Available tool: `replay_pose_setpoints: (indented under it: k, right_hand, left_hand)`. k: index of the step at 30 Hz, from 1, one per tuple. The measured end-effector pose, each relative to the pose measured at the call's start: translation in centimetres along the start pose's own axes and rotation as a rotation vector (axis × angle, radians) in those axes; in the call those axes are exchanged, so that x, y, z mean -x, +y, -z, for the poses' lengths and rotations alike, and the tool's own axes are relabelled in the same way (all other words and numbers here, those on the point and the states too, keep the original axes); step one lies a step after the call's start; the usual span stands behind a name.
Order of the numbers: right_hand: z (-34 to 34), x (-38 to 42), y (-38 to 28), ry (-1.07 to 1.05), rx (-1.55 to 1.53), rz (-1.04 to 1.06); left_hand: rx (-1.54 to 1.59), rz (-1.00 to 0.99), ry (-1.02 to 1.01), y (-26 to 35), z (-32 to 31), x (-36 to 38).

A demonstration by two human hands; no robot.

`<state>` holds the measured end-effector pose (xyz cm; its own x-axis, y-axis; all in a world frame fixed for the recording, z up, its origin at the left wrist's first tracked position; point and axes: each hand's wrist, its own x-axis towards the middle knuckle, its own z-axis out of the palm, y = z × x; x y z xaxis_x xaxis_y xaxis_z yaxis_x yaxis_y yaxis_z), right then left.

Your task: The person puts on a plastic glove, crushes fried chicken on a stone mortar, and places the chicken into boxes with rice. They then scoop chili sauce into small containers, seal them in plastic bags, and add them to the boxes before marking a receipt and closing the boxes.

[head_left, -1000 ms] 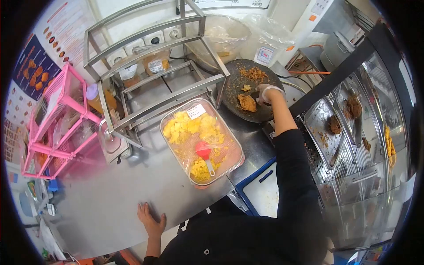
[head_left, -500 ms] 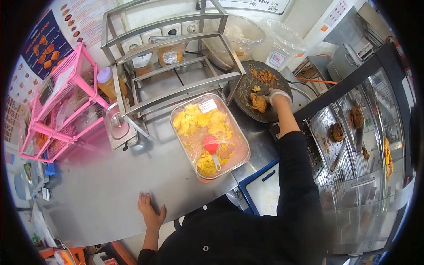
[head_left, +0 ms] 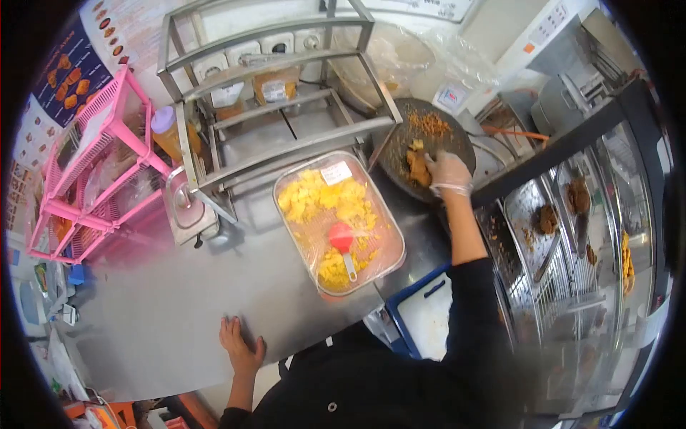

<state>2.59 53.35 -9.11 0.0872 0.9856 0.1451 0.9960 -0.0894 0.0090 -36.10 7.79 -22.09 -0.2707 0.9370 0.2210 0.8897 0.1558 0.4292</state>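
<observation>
Right hand (head_left: 449, 173): gloved, at fried food (head_left: 418, 169) on dark stone (head_left: 463, 149); fingers bent, can't tell grip
Left hand (head_left: 242, 348): on counter (head_left: 171, 307), fingers open
Tray (head_left: 386, 252): yellow food (head_left: 307, 198), red scoop (head_left: 341, 237)

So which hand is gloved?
The right hand, at the dark round slab: clear plastic covers it to the wrist, while the left hand, on the steel counter, is bare.
</observation>
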Motion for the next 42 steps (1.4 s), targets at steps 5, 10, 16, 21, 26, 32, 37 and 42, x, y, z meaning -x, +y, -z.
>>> replay_pose_setpoints:
  k: [5,10,16,21,26,32,37,42]
  right_hand:
    - [4.4,-1.2,1.5,-0.063,-0.017,-0.062]
    - [10.5,1.1,-0.5,0.234,-0.283,0.013]
    - [4.5,0.7,-0.5,-0.104,-0.055,0.093]
    - [11.0,1.0,-0.9,0.121,-0.310,0.062]
    - [5.5,2.7,-2.2,-0.165,-0.205,0.092]
    - [9.6,1.3,-1.8,0.235,-0.384,0.048]
    - [3.6,-0.7,-1.5,-0.236,-0.098,0.041]
    - [8.1,-0.3,-2.5,0.207,-0.306,0.020]
  left_hand:
    - [0.018,0.006,-0.025,0.0,0.7,0.8]
    - [0.006,0.012,-0.034,0.0,0.9,0.8]
    - [0.008,0.013,-0.011,0.1,-0.1,0.3]
    - [-0.013,0.017,-0.057,0.1,0.6,0.9]
    - [0.002,-0.002,-0.031,0.0,0.7,0.7]
    - [-0.017,0.014,-0.026,0.2,0.6,0.7]
    - [-0.005,0.041,-0.048,0.0,0.5,1.1]
    - [0.004,0.046,-0.029,0.2,0.0,0.6]
